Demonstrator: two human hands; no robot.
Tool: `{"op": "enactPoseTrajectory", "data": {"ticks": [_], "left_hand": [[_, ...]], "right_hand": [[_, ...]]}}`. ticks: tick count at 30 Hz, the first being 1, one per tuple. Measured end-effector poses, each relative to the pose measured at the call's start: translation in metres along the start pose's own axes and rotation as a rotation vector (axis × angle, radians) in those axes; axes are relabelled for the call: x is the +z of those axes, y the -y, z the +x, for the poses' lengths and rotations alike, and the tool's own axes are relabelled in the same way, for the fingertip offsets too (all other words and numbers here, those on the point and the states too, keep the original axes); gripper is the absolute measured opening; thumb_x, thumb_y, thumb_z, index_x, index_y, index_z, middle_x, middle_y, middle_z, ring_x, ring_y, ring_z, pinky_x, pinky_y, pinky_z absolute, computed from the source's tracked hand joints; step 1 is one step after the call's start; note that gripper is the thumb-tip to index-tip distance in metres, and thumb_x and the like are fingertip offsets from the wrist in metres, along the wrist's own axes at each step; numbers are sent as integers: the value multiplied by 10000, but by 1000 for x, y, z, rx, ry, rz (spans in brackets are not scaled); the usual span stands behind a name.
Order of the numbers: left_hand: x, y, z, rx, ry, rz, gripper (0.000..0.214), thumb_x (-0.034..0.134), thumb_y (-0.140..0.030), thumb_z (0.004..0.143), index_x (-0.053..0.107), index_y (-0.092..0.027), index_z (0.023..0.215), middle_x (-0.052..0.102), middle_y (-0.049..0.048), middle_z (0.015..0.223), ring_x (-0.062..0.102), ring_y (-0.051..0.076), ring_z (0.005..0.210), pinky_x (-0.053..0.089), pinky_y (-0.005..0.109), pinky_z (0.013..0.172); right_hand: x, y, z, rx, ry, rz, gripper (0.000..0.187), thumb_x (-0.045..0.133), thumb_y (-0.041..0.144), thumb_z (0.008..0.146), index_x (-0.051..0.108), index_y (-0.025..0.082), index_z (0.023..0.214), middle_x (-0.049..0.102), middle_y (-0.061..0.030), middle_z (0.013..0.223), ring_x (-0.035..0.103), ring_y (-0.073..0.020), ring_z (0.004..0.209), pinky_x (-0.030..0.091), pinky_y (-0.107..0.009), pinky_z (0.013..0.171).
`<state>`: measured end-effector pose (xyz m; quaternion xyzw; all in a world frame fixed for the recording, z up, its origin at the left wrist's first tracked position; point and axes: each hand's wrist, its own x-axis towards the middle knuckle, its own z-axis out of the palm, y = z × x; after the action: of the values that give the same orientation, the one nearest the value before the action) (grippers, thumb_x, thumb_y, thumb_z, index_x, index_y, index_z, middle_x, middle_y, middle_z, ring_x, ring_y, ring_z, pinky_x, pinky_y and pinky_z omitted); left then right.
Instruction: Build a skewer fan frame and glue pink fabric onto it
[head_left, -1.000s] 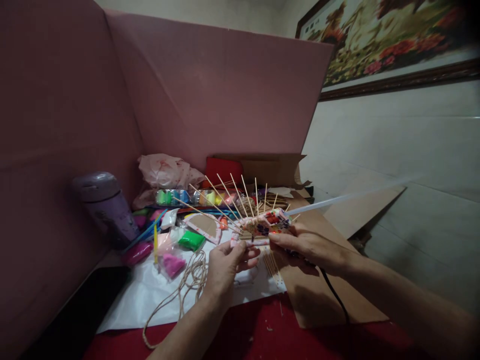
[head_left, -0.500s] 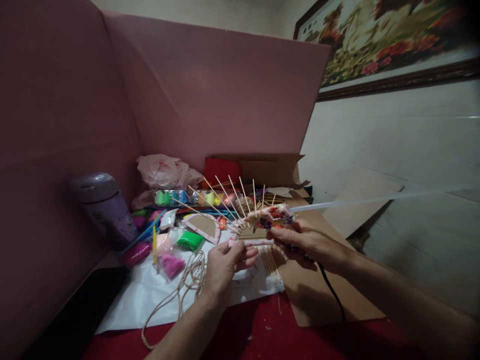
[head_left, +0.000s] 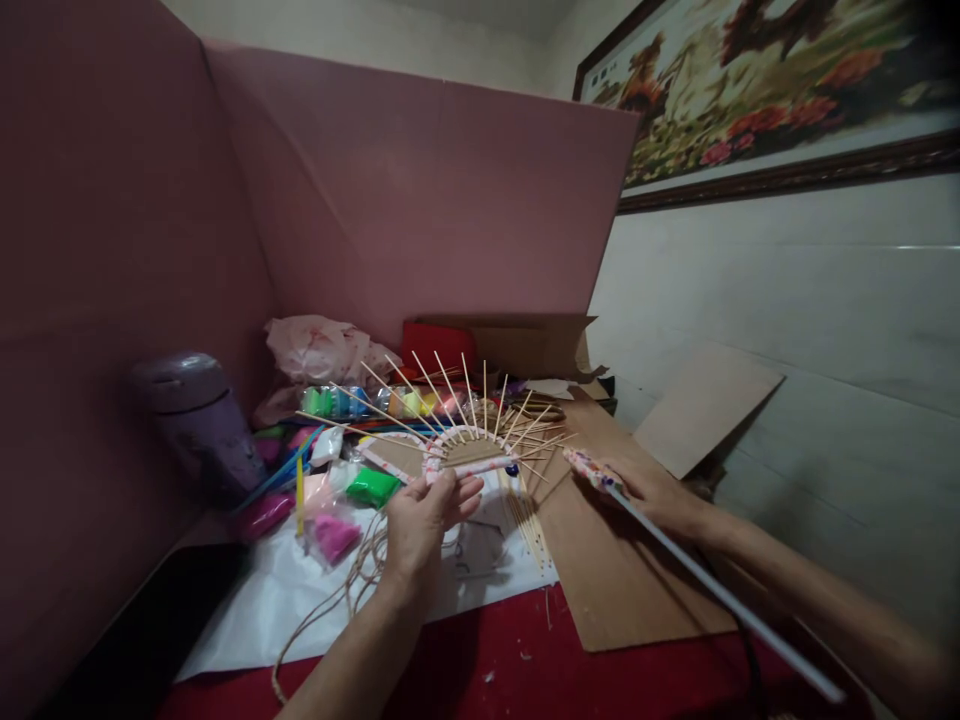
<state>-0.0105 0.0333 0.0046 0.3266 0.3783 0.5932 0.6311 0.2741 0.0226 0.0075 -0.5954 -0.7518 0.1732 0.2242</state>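
Observation:
My left hand [head_left: 421, 525] pinches the lower edge of a half-round cardboard piece [head_left: 474, 454] with a pink-and-white fabric border. Thin wooden sticks [head_left: 450, 385] fan out from its curved edge like rays. Off to the right, my right hand [head_left: 664, 500] is wrapped around a flower-patterned hot glue gun [head_left: 589, 466], apart from the cardboard. A long pale glue stick [head_left: 727, 595] juts from the gun toward the lower right. Behind the held piece, a second fabric-edged cardboard shape [head_left: 394, 455] lies on the table.
Bagged coloured clay [head_left: 373, 487], a coil of twine [head_left: 360, 570] and a purple bottle [head_left: 199, 430] are on the left. Loose sticks [head_left: 525, 520] lie on the white sheet [head_left: 247, 620]. A brown cardboard sheet [head_left: 622, 580] covers the right side; pink panels [head_left: 420, 200] stand behind.
My right hand has drawn the glue gun away from the cardboard to the right, and its glue stick has swung downward. The fanned piece has shifted left and now shows more fully.

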Motion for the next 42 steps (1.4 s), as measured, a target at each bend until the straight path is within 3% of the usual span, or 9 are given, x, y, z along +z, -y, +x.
{"op": "enactPoseTrajectory", "data": {"ticks": [6, 10, 14, 17, 22, 26, 30, 35, 42], "left_hand": [[1, -1, -3, 4, 27, -24, 246, 654, -260, 659, 588, -43, 755, 675, 167, 773, 645, 249, 766, 522, 322, 690], [3, -3, -5, -15, 53, -65, 242, 658, -259, 656, 595, -52, 764, 676, 162, 795, 642, 247, 783, 521, 306, 673], [5, -4, -9, -61, 92, -122, 223, 648, -258, 667, 611, -65, 772, 682, 129, 769, 647, 213, 760, 517, 257, 639], [6, -4, -11, -92, 158, -139, 216, 633, -258, 683, 620, -65, 779, 685, 122, 749, 650, 191, 732, 509, 221, 600], [8, 0, -13, -65, 264, -119, 252, 630, -283, 682, 639, -57, 795, 684, 149, 774, 649, 206, 723, 507, 248, 610], [8, 2, -13, -27, 286, -61, 281, 634, -301, 672, 635, -64, 822, 682, 154, 778, 650, 209, 687, 505, 267, 594], [6, 4, -12, -47, 310, 98, 322, 668, -294, 628, 603, -90, 868, 679, 115, 696, 647, 212, 613, 495, 282, 544], [-1, 17, 0, 48, 221, 392, 196, 632, -306, 634, 582, -117, 650, 593, 15, 484, 543, 115, 374, 400, 197, 384], [-1, 45, 20, 119, 171, 810, 61, 586, -210, 622, 608, -162, 591, 556, -9, 402, 482, 98, 312, 328, 174, 330]], "right_hand": [[5, -6, -4, -95, 27, -284, 404, 445, 284, 771, 453, 198, 1166, 523, -128, 1121, 482, -261, 1002, 361, -378, 832], [-3, 26, -7, -115, -100, -213, 262, 488, 288, 755, 576, 200, 985, 557, -122, 979, 488, -258, 912, 364, -396, 790], [15, 74, -8, -20, -67, 283, 228, 475, 365, 780, 605, 185, 726, 552, -59, 762, 496, -194, 751, 394, -339, 692], [42, 108, -2, 153, 129, 944, 322, 611, 402, 677, 572, 175, 903, 544, -24, 768, 474, -122, 613, 378, -251, 543], [75, 136, 18, 190, 36, 1485, 361, 606, 503, 643, 566, 162, 753, 556, -3, 654, 474, -104, 562, 353, -224, 500], [81, 134, 35, 230, -61, 1568, 309, 636, 456, 625, 541, 166, 669, 558, 8, 605, 491, -116, 539, 381, -243, 508], [63, 123, 47, 190, -228, 1518, 243, 645, 384, 633, 521, 179, 676, 537, 23, 604, 480, -106, 544, 390, -232, 509], [39, 96, 55, 144, -377, 1523, 186, 674, 266, 616, 516, 182, 671, 532, 38, 617, 452, -79, 523, 360, -199, 460], [51, 61, 52, 102, -374, 1674, 231, 712, 229, 583, 494, 187, 648, 535, 54, 584, 470, -70, 515, 333, -176, 410]]}}
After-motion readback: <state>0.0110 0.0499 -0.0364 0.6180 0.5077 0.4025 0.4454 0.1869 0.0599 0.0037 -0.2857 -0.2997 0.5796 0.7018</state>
